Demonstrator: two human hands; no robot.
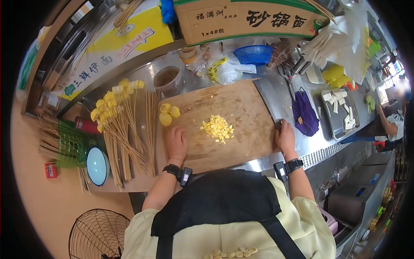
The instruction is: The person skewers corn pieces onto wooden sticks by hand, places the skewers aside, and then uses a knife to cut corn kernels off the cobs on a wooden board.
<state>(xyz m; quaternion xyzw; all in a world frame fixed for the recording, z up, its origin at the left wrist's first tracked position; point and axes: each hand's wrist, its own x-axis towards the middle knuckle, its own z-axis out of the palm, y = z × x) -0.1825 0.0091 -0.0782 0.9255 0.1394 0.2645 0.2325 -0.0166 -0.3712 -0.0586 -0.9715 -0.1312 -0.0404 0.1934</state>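
Note:
A wooden cutting board (241,103) lies on the counter before me. Near its middle is a small heap of chopped pale-yellow pieces (217,129), too fine to name. My left hand (176,141) rests on the board's left side with nothing visible in it, its fingers loosely forward. Just beyond those fingertips sit several cut corn rounds (168,113). At the right edge, my right hand (285,137) has its fingers closed around a small dark object (279,124), possibly a handle; most of it is hidden.
Corn skewers (113,103) and bare bamboo sticks (152,129) lie left, beside a light-blue bowl (98,166). Behind the board stand a tub (167,78) and blue basket (253,55). Scissors (286,80), a purple cloth (305,113) and a metal tray (345,129) are right. Another person (392,121) is far right.

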